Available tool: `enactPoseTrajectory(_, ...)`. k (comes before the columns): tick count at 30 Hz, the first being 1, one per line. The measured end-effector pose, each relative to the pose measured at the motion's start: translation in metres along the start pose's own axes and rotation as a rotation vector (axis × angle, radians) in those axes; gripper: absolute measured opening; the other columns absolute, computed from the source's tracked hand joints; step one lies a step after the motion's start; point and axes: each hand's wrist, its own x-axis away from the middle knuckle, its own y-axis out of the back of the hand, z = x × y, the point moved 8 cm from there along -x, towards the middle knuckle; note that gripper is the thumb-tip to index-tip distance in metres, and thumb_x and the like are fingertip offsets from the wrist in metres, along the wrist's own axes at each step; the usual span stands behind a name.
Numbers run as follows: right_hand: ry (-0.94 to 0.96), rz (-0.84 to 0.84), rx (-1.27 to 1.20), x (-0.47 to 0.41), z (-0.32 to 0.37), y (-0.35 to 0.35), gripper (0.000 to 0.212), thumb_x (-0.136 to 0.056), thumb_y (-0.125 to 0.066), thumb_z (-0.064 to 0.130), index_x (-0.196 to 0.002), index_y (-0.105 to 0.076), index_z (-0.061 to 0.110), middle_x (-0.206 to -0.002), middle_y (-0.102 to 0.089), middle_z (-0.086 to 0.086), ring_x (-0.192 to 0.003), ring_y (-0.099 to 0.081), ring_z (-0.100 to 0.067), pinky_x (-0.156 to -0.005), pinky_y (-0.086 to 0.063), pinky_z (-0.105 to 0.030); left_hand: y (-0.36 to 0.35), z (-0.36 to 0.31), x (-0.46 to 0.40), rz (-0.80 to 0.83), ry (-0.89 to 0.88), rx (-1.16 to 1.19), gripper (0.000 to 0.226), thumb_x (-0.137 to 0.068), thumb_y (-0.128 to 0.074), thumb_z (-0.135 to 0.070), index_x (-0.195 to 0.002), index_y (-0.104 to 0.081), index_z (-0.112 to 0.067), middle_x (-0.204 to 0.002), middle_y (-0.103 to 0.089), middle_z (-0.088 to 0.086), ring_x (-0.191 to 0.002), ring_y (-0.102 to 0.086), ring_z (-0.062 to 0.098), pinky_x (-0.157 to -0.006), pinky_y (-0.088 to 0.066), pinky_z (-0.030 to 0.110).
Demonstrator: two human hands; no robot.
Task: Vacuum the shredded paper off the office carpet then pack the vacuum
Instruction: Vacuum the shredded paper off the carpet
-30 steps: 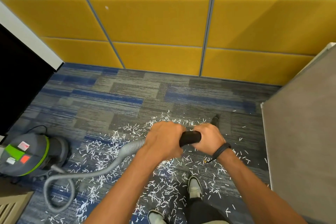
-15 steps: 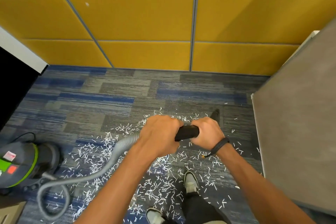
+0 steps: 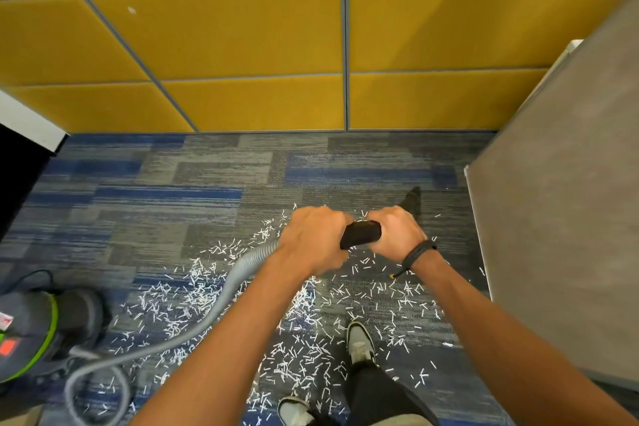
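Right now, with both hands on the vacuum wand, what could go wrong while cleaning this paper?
1. The grey hose loops on the carpet near the person's shoes; a step back might catch it.
2. Both shoes stand on shredded paper, so treading may press pieces into the carpet.
3. The left hand and right hand aim the nozzle forward, while most paper lies behind it and could be missed.

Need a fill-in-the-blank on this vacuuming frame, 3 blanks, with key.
1. Both hands grip the black ____ of the vacuum; the left hand sits nearer the grey hose than the right hand.
2. The wall panels are ____ in colour.
3. The vacuum body stands on the carpet to the person's ____.

Missing words: handle; yellow; left
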Motion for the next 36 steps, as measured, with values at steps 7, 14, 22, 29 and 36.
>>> enactPoseTrajectory(7, -0.055, 0.032, 0.056, 0.008, -0.028, 0.010, 0.015, -0.067, -0.073, 0.027, -0.068, -0.060, 0.021, -0.065, -0.066, 0.001, -0.064, -0.063, -0.027, -0.066, -0.041, -0.029, -0.019, -0.017, -0.019, 0.042, -0.041, 0.083, 0.040, -0.080, -0.073, -0.034, -0.119, -0.065, -0.038, -0.084, -0.072, -0.007, -0.079, -0.068, 0.022, -0.075, -0.053, 0.033)
enactPoseTrajectory(14, -0.123, 0.054, 0.039, 0.020, -0.050, 0.004, 0.015, -0.068, -0.068, 0.027, -0.066, -0.053, 0.028, -0.064, -0.067, -0.002, -0.063, -0.063, -0.032, -0.062, -0.044, -0.031, -0.043, -0.031, -0.032, 0.156, -0.017, 0.144, 0.044, -0.079, -0.077, -0.032, -0.121, -0.064, -0.040, -0.082, -0.068, -0.011, -0.080, -0.068, 0.020, -0.084, -0.059, 0.040)
enactPoseTrajectory(22, -0.052, -0.006, -0.014, 0.040, -0.012, 0.006, 0.016, -0.067, -0.070, 0.028, -0.064, -0.055, 0.024, -0.061, -0.064, 0.002, -0.060, -0.062, -0.026, -0.071, -0.047, -0.032, -0.026, -0.025, 0.003, 0.111, -0.047, 0.056, 0.052, -0.079, -0.075, -0.036, -0.129, -0.062, -0.043, -0.083, -0.071, -0.011, -0.079, -0.067, 0.017, -0.078, -0.057, 0.032)
enactPoseTrajectory(29, -0.088, -0.087, -0.034, 0.053, 0.013, 0.016, 0.017, -0.063, -0.071, 0.032, -0.066, -0.058, 0.022, -0.059, -0.064, 0.002, -0.060, -0.063, -0.027, -0.060, -0.050, -0.031, 0.017, -0.019, 0.024, 0.132, -0.101, -0.016, 0.045, -0.076, -0.075, -0.046, -0.120, -0.065, -0.044, -0.079, -0.068, -0.012, -0.077, -0.065, 0.018, -0.074, -0.051, 0.031)
enactPoseTrajectory(36, -0.091, -0.141, -0.025, 0.056, 0.037, 0.021, 0.019, -0.067, -0.073, 0.037, -0.067, -0.061, 0.022, -0.060, -0.065, 0.004, -0.058, -0.063, -0.024, -0.059, -0.047, -0.027, 0.035, -0.007, 0.034, 0.168, -0.091, 0.006, 0.046, -0.075, -0.074, -0.043, -0.120, -0.064, -0.046, -0.066, -0.060, -0.012, -0.072, -0.061, 0.017, -0.069, -0.047, 0.030)
